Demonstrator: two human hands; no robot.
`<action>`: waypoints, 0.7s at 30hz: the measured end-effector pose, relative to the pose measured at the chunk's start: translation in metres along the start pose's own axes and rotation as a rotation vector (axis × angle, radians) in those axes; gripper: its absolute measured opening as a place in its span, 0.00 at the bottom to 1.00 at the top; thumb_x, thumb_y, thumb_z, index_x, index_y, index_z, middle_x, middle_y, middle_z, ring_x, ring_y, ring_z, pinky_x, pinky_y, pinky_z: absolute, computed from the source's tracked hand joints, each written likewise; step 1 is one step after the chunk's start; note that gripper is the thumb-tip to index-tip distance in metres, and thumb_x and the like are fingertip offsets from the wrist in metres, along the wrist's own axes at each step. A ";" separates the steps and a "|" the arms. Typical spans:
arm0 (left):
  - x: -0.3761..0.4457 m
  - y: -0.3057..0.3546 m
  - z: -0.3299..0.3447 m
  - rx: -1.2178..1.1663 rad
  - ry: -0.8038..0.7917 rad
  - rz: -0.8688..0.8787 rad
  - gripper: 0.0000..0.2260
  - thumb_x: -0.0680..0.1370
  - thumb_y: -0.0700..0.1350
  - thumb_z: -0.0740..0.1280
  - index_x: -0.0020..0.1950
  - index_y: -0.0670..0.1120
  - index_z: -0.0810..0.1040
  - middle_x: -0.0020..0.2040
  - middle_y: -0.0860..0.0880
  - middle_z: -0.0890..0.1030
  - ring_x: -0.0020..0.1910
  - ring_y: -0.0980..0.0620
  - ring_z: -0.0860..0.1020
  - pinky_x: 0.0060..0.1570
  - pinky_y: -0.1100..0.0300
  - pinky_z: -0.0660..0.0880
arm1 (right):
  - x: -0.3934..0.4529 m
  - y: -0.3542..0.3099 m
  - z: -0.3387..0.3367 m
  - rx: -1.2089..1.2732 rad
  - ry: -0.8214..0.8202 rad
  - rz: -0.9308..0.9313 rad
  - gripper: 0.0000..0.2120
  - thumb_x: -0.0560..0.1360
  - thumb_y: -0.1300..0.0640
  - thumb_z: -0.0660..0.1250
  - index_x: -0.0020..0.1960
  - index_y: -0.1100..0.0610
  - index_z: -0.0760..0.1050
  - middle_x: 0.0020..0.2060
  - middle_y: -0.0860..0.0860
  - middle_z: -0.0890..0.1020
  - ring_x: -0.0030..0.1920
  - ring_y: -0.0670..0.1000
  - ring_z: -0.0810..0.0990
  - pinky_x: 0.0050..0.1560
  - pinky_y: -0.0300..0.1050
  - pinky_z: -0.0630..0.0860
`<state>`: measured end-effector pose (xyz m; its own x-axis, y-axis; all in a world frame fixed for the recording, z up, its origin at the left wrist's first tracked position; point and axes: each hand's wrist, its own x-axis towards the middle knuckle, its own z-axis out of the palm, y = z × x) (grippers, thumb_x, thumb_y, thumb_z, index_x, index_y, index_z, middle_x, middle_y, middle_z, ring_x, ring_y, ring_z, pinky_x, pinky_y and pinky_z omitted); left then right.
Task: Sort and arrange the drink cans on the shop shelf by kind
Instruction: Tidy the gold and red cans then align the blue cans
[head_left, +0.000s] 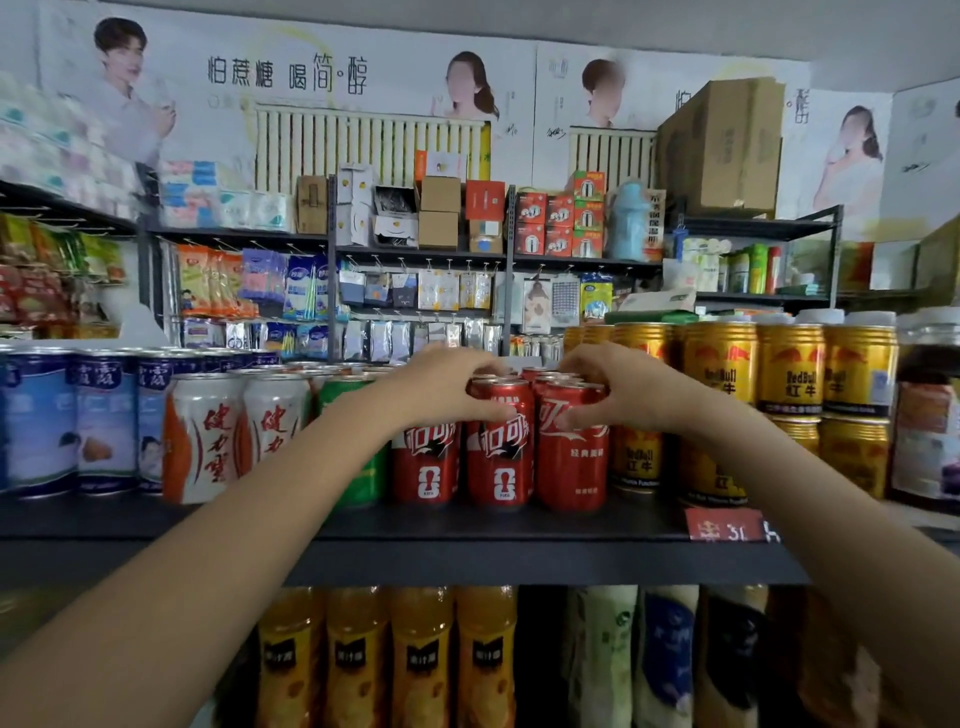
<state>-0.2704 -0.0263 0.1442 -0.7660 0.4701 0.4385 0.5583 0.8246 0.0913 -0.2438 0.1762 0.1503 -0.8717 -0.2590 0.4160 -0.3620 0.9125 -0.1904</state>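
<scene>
both hands reach in over the front edge of the dark flat shop shelf (467, 525) and meet at a cluster of tall red cylindrical cola cans with white lettering (498, 447), which stand near the middle of the shelf, just behind its front edge. the left hand (441, 387) curls over the rim of the middle front red can, its fingers (485, 410) bent down the can's upper face and gripping it. the right hand (631, 392) curls round the top of the next red cola can to the right (571, 452), thumb and fingers pinching its upper part just under the rim. every can stands upright, long axis vertical, tops up and labels facing forward. both forearms rise from the lower corners and slope inward, wrists level with the can tops, palms turned toward each other. a green can (358, 467) stands touching the red group on its left, mostly hidden by the left forearm; further left stand white and orange cans with red characters (208, 436) and then blue and white cans (67, 421). gold cans with red bull logos (789, 369) are stacked in two tiers just right of the red group. a red price tag (724, 525) lies on the shelf edge. orange juice bottles (389, 660) stand on the level below.
</scene>
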 end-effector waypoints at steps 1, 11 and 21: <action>-0.008 -0.002 0.002 -0.028 0.095 -0.007 0.22 0.73 0.57 0.67 0.65 0.51 0.72 0.63 0.50 0.75 0.62 0.49 0.72 0.64 0.51 0.68 | -0.006 -0.003 0.006 0.034 0.115 -0.010 0.28 0.69 0.47 0.72 0.65 0.51 0.68 0.64 0.51 0.71 0.63 0.52 0.70 0.63 0.50 0.70; -0.059 -0.026 0.030 0.299 0.268 -0.070 0.40 0.70 0.60 0.68 0.75 0.54 0.49 0.74 0.56 0.55 0.72 0.55 0.51 0.70 0.57 0.42 | -0.027 -0.020 0.072 -0.409 0.357 -0.090 0.43 0.71 0.42 0.68 0.75 0.42 0.43 0.73 0.46 0.57 0.73 0.54 0.53 0.71 0.62 0.42; -0.055 -0.018 0.033 0.200 0.377 -0.057 0.36 0.72 0.60 0.65 0.75 0.53 0.52 0.74 0.55 0.57 0.73 0.55 0.53 0.70 0.57 0.39 | -0.024 -0.023 0.078 -0.329 0.434 -0.138 0.42 0.70 0.45 0.70 0.75 0.44 0.49 0.72 0.49 0.61 0.73 0.55 0.54 0.71 0.62 0.40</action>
<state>-0.2487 -0.0569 0.0890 -0.6030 0.3045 0.7374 0.4173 0.9081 -0.0338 -0.2400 0.1372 0.0753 -0.5824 -0.2928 0.7583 -0.2809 0.9479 0.1502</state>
